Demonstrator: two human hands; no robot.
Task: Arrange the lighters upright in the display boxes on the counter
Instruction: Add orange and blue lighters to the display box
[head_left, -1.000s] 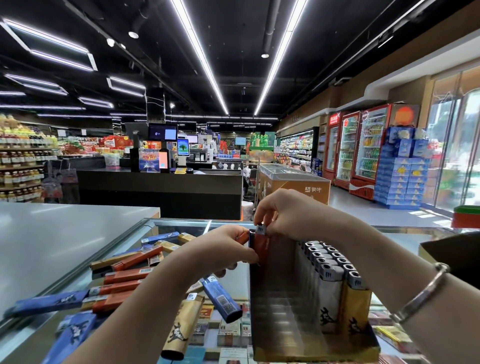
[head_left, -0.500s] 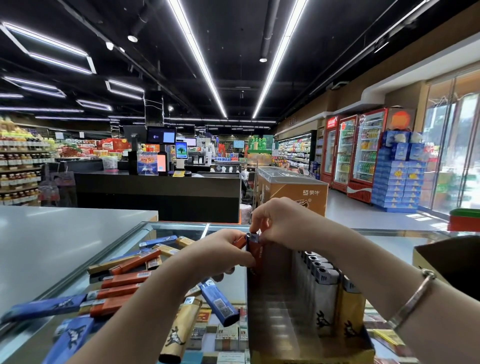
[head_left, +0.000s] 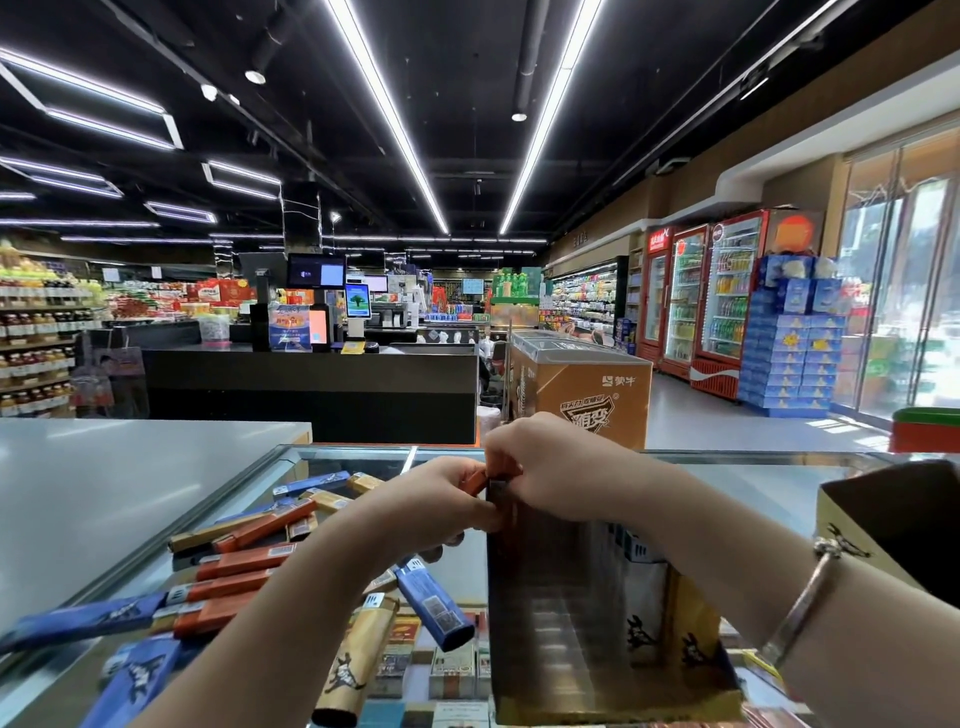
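While loose lighters (head_left: 244, 561) lie scattered at 9 o'clock on the glass counter (head_left: 753, 478), the left hand (head_left: 441, 501) and right hand (head_left: 550, 467) both pinch an orange lighter (head_left: 477, 480) at the display box's (head_left: 566, 649) far-left corner.

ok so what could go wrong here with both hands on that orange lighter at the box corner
1. Both hands, left hand and right hand, pinch the orange lighter at the far-left corner of the display box; it could catch on the wall and tip.
2. The forearms hang over loose lighters on the glass counter and could sweep them.
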